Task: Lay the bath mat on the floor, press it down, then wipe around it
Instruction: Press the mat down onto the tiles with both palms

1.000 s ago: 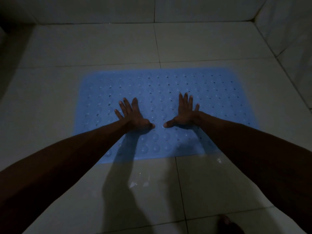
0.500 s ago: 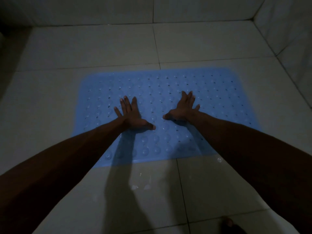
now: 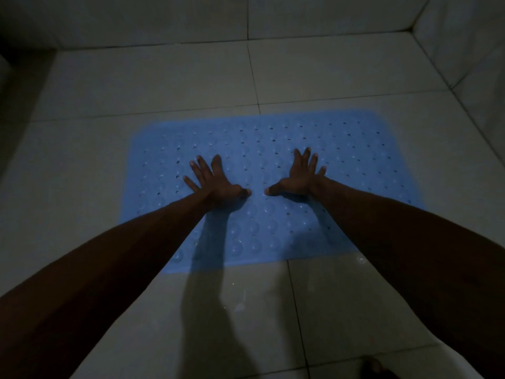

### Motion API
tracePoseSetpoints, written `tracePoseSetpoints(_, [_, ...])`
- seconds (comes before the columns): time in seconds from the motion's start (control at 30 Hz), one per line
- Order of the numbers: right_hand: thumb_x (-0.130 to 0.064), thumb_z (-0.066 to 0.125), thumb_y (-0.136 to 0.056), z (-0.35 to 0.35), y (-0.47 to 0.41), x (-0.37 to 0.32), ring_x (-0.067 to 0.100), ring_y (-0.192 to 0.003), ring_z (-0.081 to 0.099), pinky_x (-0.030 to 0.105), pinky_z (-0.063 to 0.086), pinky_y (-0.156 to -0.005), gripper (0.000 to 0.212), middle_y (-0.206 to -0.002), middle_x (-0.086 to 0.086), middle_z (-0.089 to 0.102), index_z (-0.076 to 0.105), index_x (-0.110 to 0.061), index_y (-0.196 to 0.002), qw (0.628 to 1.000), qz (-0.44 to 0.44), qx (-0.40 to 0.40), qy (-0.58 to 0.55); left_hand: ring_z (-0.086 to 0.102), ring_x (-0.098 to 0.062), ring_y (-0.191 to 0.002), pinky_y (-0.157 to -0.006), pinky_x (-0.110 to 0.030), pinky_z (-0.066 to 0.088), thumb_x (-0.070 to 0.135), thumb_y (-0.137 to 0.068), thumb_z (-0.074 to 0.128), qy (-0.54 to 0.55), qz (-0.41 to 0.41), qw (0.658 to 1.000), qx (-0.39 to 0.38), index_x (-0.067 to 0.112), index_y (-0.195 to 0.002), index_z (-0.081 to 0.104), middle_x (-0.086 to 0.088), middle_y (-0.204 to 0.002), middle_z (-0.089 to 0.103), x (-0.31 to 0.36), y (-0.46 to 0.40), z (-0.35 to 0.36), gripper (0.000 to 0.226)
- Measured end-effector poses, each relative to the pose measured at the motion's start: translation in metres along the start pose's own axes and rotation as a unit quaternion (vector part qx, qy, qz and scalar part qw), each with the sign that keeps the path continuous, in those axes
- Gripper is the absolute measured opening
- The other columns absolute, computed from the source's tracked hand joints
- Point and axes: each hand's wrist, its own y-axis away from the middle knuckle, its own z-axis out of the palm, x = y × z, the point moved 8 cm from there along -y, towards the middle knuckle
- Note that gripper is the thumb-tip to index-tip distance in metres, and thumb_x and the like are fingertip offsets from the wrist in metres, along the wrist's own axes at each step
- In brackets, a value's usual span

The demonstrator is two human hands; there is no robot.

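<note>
- Head view, counts: one bath mat [image 3: 273,149], two hands, two bare forearms, and one foot [image 3: 375,366] showing only dimly at the bottom edge.
- The bath mat is a single light-blue rectangle dotted with rows of small holes and round bumps. It lies flat on the tiled floor [image 3: 136,83], in the middle of the view and a little to the right.
- Its long axis runs left to right across the view, roughly parallel to the far wall [image 3: 191,17]. Its far long edge sits just below a grout line, and its right short edge is near the side wall [image 3: 464,50] but apart from it.
- The left hand [image 3: 216,181] rests palm-down on the mat, left of its middle. Its fingers are straight and spread, pointing away from the person and slightly left, with the thumb stretched out to the right.
- The right hand [image 3: 300,176] also lies palm-down on the mat, right of its middle. Its fingers are straight and fanned out, pointing away, and the thumb reaches left.
- The two thumb tips point at each other, close but not touching.
- Both forearms come in from the lower corners, and they cast two dark shadows over the mat's near edge and the floor tiles in front.
- The room is dim, so fine detail on the mat's surface is hard to make out.
</note>
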Motion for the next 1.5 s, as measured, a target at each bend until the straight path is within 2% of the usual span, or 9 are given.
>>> tracePoseSetpoints(0.2, [-0.082,0.056,-0.072,0.001,-0.003,0.001,0.03,-0.143,-0.031,0.056,-0.018,-0.114,0.127,-0.155,0.007,-0.037,-0.02,-0.021,-0.153,0.999,0.007,0.029,-0.037,-0.034,-0.035,-0.139,-0.111,-0.059,-0.018,0.073,-0.062,0.071,-0.038,0.01,0.999,-0.011,0.024,-0.15,-0.019,-0.014,-0.152,-0.035,0.005,-0.007,-0.005,0.135])
tracePoseSetpoints(0.43, [-0.071,0.071,-0.068,-0.006,-0.011,-0.006,0.034,-0.144,-0.029,0.059,-0.015,-0.114,0.134,-0.155,0.009,-0.036,-0.019,-0.02,-0.153,0.997,0.036,0.056,-0.037,-0.034,-0.032,-0.139,-0.109,-0.059,-0.019,0.075,-0.052,0.075,-0.003,0.008,1.0,-0.017,0.023,-0.151,-0.017,-0.012,-0.153,-0.036,-0.002,-0.018,-0.005,0.145])
tracePoseSetpoints(0.63, [-0.073,0.074,-0.063,-0.022,-0.025,-0.017,0.037,-0.142,-0.031,0.062,-0.015,-0.112,0.141,-0.154,0.01,-0.038,-0.023,-0.02,-0.151,0.999,-0.027,0.024,0.026,-0.028,-0.029,-0.142,-0.111,-0.059,-0.019,0.084,-0.065,0.056,0.073,-0.002,0.997,0.013,0.025,-0.154,-0.004,-0.008,-0.157,-0.028,-0.002,-0.025,-0.007,0.122])
tracePoseSetpoints(0.83, [-0.084,0.067,-0.054,-0.023,-0.042,-0.021,0.037,-0.142,-0.03,0.061,-0.015,-0.111,0.15,-0.153,0.01,-0.038,-0.027,-0.017,-0.15,0.994,-0.076,0.018,0.076,-0.025,-0.031,-0.144,-0.112,-0.059,-0.015,0.073,-0.069,0.065,0.054,-0.017,0.996,0.07,0.024,-0.153,0.003,-0.01,-0.158,-0.023,0.001,-0.026,-0.009,0.115])
tracePoseSetpoints(0.93, [-0.086,0.066,-0.052,-0.025,-0.048,-0.025,0.032,-0.142,-0.032,0.06,-0.017,-0.111,0.151,-0.154,0.006,-0.037,-0.027,-0.019,-0.149,0.988,-0.135,0.02,0.073,-0.026,-0.035,-0.143,-0.112,-0.061,-0.013,0.074,-0.068,0.065,0.032,-0.022,0.998,0.055,0.024,-0.153,0.0,-0.012,-0.157,-0.025,0.004,-0.028,-0.01,0.118])
tracePoseSetpoints(1.1, [-0.091,0.055,-0.056,-0.015,-0.059,-0.023,0.026,-0.138,-0.039,0.058,-0.023,-0.111,0.142,-0.15,0.0,-0.044,-0.028,-0.023,-0.149,0.984,-0.167,0.002,0.065,-0.029,-0.037,-0.141,-0.11,-0.061,-0.014,0.075,-0.065,0.067,-0.012,-0.018,1.0,0.019,0.025,-0.152,-0.013,-0.016,-0.154,-0.031,0.009,-0.034,-0.019,0.129])
tracePoseSetpoints(1.23, [-0.089,0.038,-0.073,-0.015,-0.062,-0.022,0.023,-0.14,-0.038,0.055,-0.024,-0.11,0.118,-0.152,-0.003,-0.041,-0.022,-0.025,-0.152,0.986,-0.162,0.023,0.03,-0.025,-0.035,-0.143,-0.112,-0.059,-0.009,0.076,-0.061,0.069,-0.018,-0.038,0.999,-0.013,0.024,-0.152,-0.015,-0.014,-0.155,-0.029,0.008,-0.036,-0.022,0.134])
tracePoseSetpoints(1.33, [-0.08,0.045,-0.079,-0.015,-0.06,-0.025,0.023,-0.142,-0.034,0.056,-0.023,-0.111,0.113,-0.155,0.0,-0.037,-0.018,-0.023,-0.153,0.987,-0.151,0.052,0.026,-0.023,-0.035,-0.144,-0.114,-0.059,-0.007,0.076,-0.064,0.068,-0.015,-0.04,0.999,-0.017,0.022,-0.153,-0.012,-0.013,-0.156,-0.028,0.007,-0.033,-0.018,0.131])
tracePoseSetpoints(1.5, [-0.06,0.073,-0.072,-0.031,-0.062,-0.036,0.029,-0.142,-0.034,0.059,-0.019,-0.112,0.132,-0.155,0.01,-0.036,-0.023,-0.017,-0.151,0.993,-0.094,0.064,-0.038,-0.026,-0.037,-0.142,-0.112,-0.061,-0.009,0.077,-0.052,0.074,-0.029,-0.03,0.999,-0.016,0.022,-0.152,-0.013,-0.014,-0.155,-0.03,0.009,-0.047,-0.032,0.143])
